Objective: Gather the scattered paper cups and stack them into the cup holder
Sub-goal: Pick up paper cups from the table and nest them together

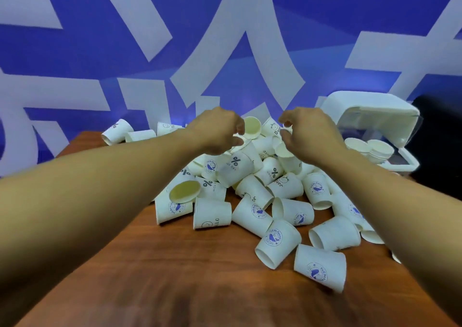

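A heap of several white paper cups (250, 184) lies tipped over on the wooden table (162, 264), most printed with blue logos or a % sign. More cups (322, 266) lie loose near the front right. My left hand (217, 129) hovers over the top of the heap with its fingers curled, right beside a cup whose mouth (252, 126) faces me. Across from it, my right hand (312, 133) is clawed just above another cup (283, 150). Neither hand clearly grips a cup. The white cup holder (410, 163) stands at the back right, lid (370, 111) raised, with stacked cups (375, 149) inside.
A blue wall with big white shapes (225, 39) rises right behind the table. A dark object (440, 139) sits to the right of the holder. A few cups (117, 131) lie at the table's far left edge. Bare wood shows at the front left.
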A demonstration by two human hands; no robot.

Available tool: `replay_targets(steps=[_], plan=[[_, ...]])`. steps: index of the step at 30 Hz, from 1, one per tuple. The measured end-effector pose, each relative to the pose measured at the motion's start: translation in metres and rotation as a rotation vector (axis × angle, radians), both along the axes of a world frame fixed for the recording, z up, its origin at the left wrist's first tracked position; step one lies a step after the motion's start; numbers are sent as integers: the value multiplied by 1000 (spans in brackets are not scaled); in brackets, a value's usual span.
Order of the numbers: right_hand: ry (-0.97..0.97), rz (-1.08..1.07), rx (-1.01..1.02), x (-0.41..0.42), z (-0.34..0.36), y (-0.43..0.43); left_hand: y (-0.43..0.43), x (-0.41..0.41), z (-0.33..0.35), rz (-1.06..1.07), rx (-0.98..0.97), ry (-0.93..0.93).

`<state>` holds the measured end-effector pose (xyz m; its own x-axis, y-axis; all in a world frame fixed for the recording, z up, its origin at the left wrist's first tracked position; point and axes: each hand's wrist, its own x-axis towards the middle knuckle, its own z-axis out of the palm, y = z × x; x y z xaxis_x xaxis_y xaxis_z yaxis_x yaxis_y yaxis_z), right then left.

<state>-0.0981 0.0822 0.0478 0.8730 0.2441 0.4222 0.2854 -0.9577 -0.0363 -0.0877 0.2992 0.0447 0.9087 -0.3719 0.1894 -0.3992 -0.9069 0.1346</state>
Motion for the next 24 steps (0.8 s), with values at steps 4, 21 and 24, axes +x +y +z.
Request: replay_targets(steps=[4, 21, 24], plan=[[68, -49, -56, 9, -23, -5, -2, 11, -21, -38, 55, 60], [271, -133, -254, 36, -81, -35, -40, 60, -69, -50, 169, 188], [229, -106, -271, 36, -80, -39, -43, 57, -59, -22, 164, 178]])
